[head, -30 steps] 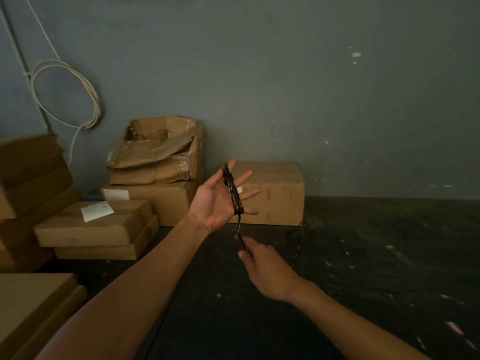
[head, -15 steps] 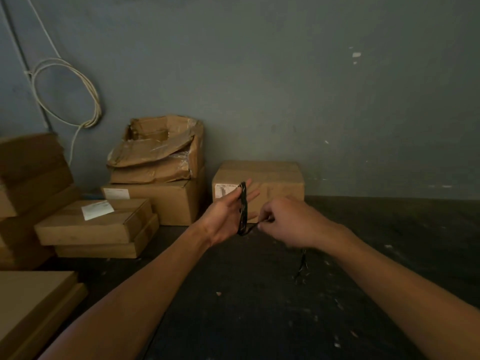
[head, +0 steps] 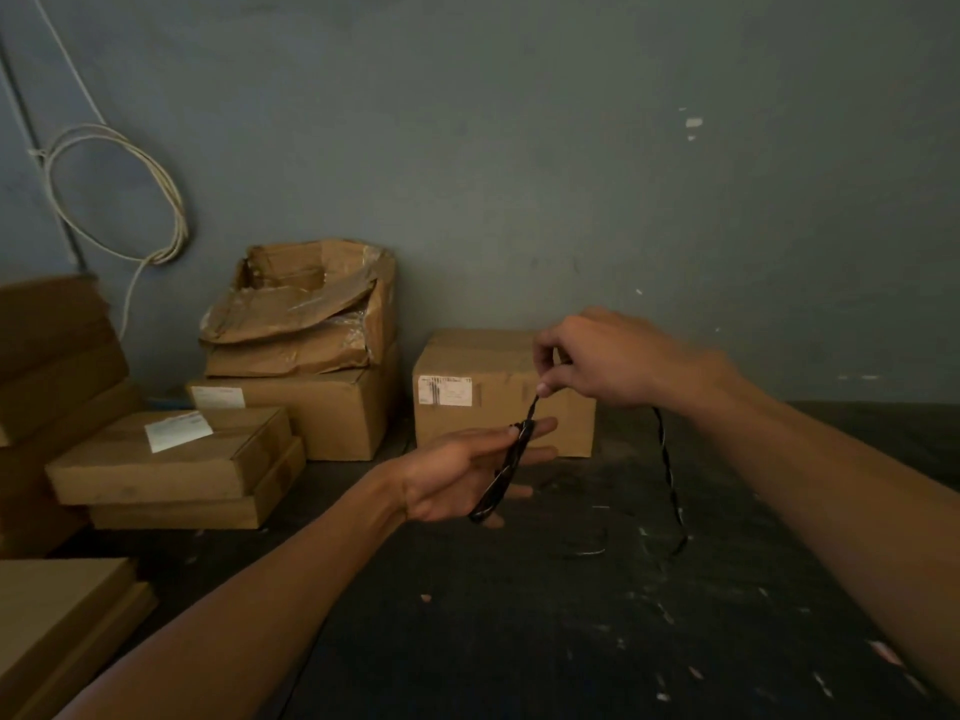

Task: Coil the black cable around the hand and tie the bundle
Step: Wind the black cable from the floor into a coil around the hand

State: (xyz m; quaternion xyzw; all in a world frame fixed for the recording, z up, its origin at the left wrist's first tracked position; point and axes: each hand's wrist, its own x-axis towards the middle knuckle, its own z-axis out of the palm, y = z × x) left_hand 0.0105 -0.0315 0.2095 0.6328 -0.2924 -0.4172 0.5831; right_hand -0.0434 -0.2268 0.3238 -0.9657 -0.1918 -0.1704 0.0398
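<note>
My left hand [head: 457,472] is held out flat, fingers pointing right, with several turns of the thin black cable [head: 506,472] wound across its fingers. My right hand [head: 605,361] is raised above and right of it, pinching the cable between thumb and fingers. A short taut stretch runs from that pinch down to the coil. The loose tail of the cable [head: 670,480] hangs from under my right hand down to the dark floor.
Cardboard boxes stand along the grey wall: one closed box [head: 467,371] right behind my hands, a crumpled open one [head: 306,309] on a bigger box, flat boxes [head: 166,459] at left. A white cable loop [head: 119,200] hangs on the wall. The floor [head: 571,641] is dark and speckled.
My right hand has swung from below the left hand, round its front, up to above and right of it, carrying the cable. My left hand has dropped and tilted flatter.
</note>
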